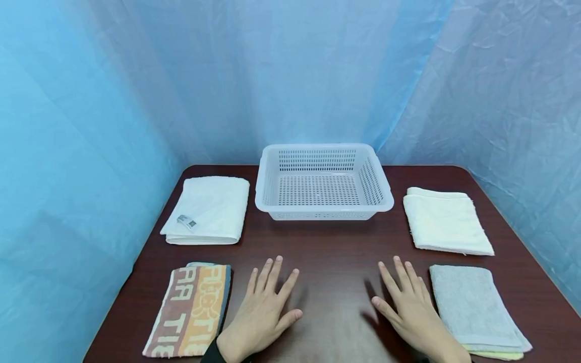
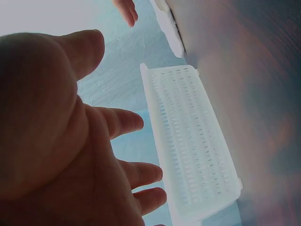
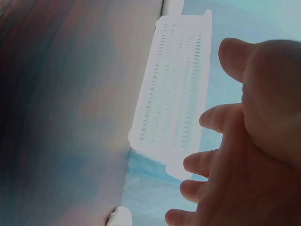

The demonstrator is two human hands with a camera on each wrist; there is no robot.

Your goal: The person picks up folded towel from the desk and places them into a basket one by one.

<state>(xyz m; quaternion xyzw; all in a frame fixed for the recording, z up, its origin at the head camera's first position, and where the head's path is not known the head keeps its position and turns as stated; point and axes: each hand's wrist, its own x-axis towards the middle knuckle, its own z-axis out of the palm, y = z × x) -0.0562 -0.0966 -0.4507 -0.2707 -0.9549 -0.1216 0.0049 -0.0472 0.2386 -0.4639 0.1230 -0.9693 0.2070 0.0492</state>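
Note:
My left hand hovers palm down above the table, its fingers spread and holding nothing. Just left of it lies a folded towel with brown, orange and blue bands and pale lettering. On the other side, my right hand is likewise spread and holds nothing. Beside it is a folded grey towel with a yellow layer at its lower edge. Farther back lie a folded white towel with a small tag at the left and another folded white towel at the right.
A white perforated plastic basket stands at the table's back edge, between the white towels, with nothing in it. The dark wooden table has rounded back corners. Blue sheeting hangs behind and on both sides.

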